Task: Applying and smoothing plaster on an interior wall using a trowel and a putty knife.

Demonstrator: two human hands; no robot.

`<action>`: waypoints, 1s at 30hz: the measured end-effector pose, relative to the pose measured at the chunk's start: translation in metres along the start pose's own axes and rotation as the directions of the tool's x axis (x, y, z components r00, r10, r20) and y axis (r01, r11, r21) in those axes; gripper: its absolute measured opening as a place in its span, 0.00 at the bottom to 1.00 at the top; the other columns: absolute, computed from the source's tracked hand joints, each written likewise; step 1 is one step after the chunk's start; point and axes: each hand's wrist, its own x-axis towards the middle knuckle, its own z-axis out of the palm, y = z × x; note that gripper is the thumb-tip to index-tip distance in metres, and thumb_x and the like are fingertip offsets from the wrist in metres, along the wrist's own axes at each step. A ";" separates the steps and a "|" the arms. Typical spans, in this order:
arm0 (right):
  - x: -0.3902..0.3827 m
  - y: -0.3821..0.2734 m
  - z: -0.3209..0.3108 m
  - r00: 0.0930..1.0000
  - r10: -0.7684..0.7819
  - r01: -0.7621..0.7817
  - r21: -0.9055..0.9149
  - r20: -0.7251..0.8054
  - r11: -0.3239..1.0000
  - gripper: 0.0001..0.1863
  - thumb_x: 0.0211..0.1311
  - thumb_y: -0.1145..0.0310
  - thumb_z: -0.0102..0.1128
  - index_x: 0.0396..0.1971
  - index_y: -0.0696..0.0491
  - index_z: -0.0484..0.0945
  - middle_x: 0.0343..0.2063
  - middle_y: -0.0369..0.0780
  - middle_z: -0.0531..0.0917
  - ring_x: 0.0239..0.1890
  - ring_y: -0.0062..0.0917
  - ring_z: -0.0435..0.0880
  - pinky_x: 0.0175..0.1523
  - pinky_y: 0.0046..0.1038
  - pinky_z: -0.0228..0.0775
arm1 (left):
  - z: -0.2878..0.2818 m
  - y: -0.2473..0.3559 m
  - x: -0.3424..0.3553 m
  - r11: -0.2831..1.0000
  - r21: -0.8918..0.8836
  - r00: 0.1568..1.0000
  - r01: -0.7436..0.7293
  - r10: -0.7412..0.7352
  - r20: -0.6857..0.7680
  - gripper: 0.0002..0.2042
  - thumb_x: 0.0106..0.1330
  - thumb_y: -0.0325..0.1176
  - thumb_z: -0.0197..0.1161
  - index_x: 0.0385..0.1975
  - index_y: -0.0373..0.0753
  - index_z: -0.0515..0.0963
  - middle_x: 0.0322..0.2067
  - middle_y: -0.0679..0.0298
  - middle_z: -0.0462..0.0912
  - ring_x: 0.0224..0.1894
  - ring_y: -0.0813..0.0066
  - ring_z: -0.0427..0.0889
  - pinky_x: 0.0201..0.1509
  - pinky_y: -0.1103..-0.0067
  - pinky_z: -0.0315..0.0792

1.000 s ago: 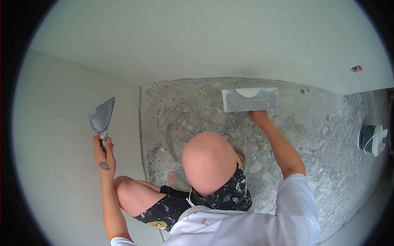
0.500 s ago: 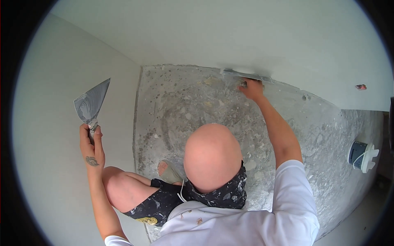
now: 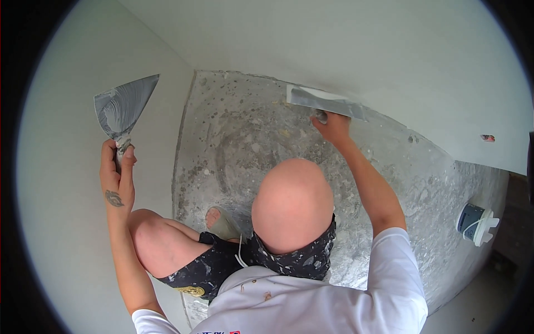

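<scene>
In my left hand [image 3: 117,167], fingers closed round its grubby handle, a wide putty knife [image 3: 124,104] points upward, with pale streaks on its grey triangular blade, in front of the left wall. My right hand [image 3: 332,129] grips a long flat steel trowel [image 3: 325,103] by a handle mostly hidden by the fingers. The trowel lies along the foot of the back wall [image 3: 361,44], with a band of white compound along part of its top; whether it touches the wall, I cannot tell.
My knees and a sandalled foot [image 3: 218,220] are over the stained concrete floor [image 3: 211,128]. A dark bucket with white rim [image 3: 474,222] stands at the right. The left wall [image 3: 67,167] meets the back wall in a corner. A small opening [image 3: 487,138] is cut into the back wall.
My right hand moved the trowel up to the wall's base, then slightly left and away from it, tilting its face more into view. My left hand and putty knife rose and moved leftward.
</scene>
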 end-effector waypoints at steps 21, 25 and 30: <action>0.084 -0.021 -0.110 0.939 0.173 -0.242 0.216 0.298 0.946 0.36 0.50 0.48 0.73 0.58 0.51 0.79 0.40 0.43 0.86 0.44 0.32 0.84 0.52 0.32 0.74 | -0.016 -0.009 -0.002 0.949 -0.270 0.983 0.160 -0.130 0.126 0.10 0.76 0.36 0.56 0.46 0.36 0.73 0.35 0.68 0.78 0.32 0.85 0.73 0.34 0.86 0.64; 0.045 -0.074 -0.209 0.989 -0.115 0.087 0.262 0.095 0.961 0.27 0.52 0.58 0.75 0.50 0.55 0.80 0.39 0.42 0.84 0.41 0.31 0.83 0.49 0.30 0.73 | -0.012 0.002 0.006 0.875 -0.455 0.983 0.165 -0.106 0.152 0.12 0.75 0.37 0.56 0.48 0.35 0.75 0.36 0.68 0.81 0.31 0.86 0.75 0.30 0.87 0.63; -0.013 -0.107 -0.292 0.994 -0.104 0.086 0.315 0.041 0.945 0.21 0.55 0.64 0.74 0.45 0.57 0.78 0.35 0.39 0.83 0.38 0.29 0.82 0.47 0.26 0.73 | -0.008 0.025 0.016 0.740 -0.610 0.930 0.284 -0.059 0.362 0.13 0.74 0.37 0.58 0.47 0.34 0.78 0.33 0.68 0.82 0.29 0.85 0.76 0.30 0.86 0.66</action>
